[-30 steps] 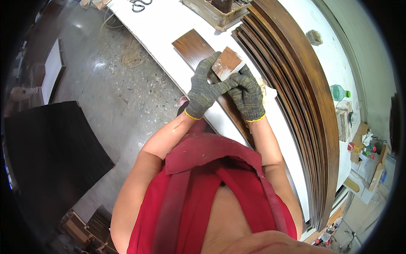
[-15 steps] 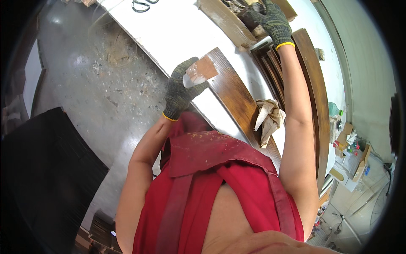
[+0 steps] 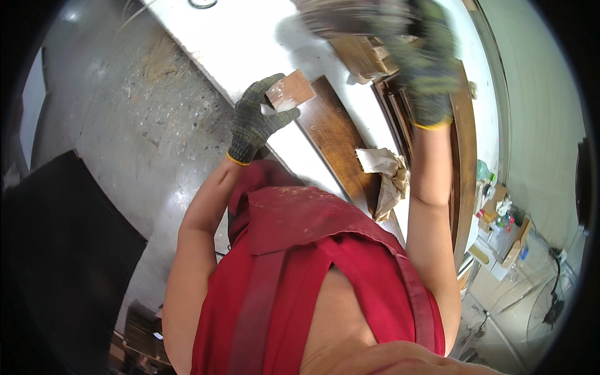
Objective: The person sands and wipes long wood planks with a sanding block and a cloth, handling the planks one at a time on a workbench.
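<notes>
Left hand [image 3: 255,122], in a grey knit glove with a yellow cuff, is closed around one small brown block [image 3: 290,91] whose upper face carries a pale dusty smear; the thumb lies along the block's lower edge and the fingers curl behind it. The block is held just above the near edge of the white workbench [image 3: 250,44], immediately left of the dark wooden board [image 3: 337,140].

Right hand [image 3: 425,69], gloved alike, is raised beyond the far end of the same board. It is heavily blurred; it seems to be gripping a blurred, flat, greyish-brown object [image 3: 350,15] that stretches to the left, but how far the fingers are closed cannot be told, nor what the object is.

One dark wooden board lies lengthwise on the workbench, running from beside the left hand toward the person's body. One crumpled pale rag [image 3: 387,175] rests on the board's near end, touching it. To the right of the board stands a stack of curved dark wooden strips [image 3: 462,156]; their number cannot be counted. Beyond the board's far end, under the right hand, sits one light wooden box [image 3: 362,56], partly hidden.

Left of the board, past the workbench edge, lies grey concrete floor [image 3: 125,125] with scattered dust. Far right of the board, a cluster of small containers [image 3: 500,219] stands on the floor, too small to count. The person wears one red apron [image 3: 300,262].
</notes>
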